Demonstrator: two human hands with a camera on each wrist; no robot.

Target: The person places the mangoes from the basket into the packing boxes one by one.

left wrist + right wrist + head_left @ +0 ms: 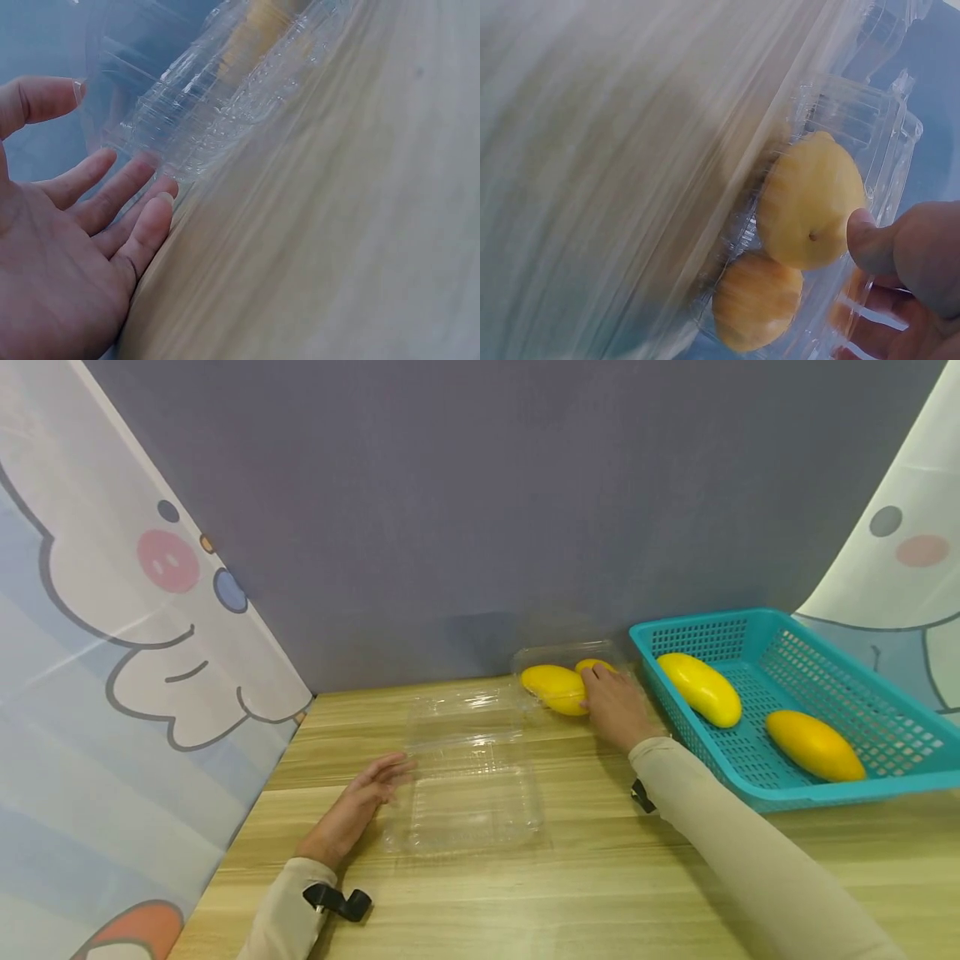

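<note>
Mangoes [555, 687], yellow, two clearly visible, lie together inside a clear plastic container [540, 656] at the back of the wooden table [585, 877], near the grey backdrop [450, 510]. Right wrist view: the larger-looking of the pair sits just beside the other, end towards the camera.

Right hand [618, 710]: reaches over this container. Fingers bent, thumb apart from them. Thumb tip overlaps the nearer mango in the right wrist view; in the head view, fingertips lie over the rear one. Cannot tell whether it grips a fruit or only rests there.

Left hand [367, 793]: palm opened out, fingers slightly bent and loosely spread, thumb well clear, holding nothing. Fingertips are at the left edge of a second clear container [476, 810]; actual contact cannot be settled. This container lies unfolded, two halves flat on the table, with bare wood showing through.

Right side: turquoise basket [761, 693] with perforated walls. Two further mangoes inside, apart from each other: one beside the left wall, one nearer the front, deeper orange-yellow.

Both forearms wear beige sleeves [738, 835]; a black wrist mount [337, 902] shows on the left.
</note>
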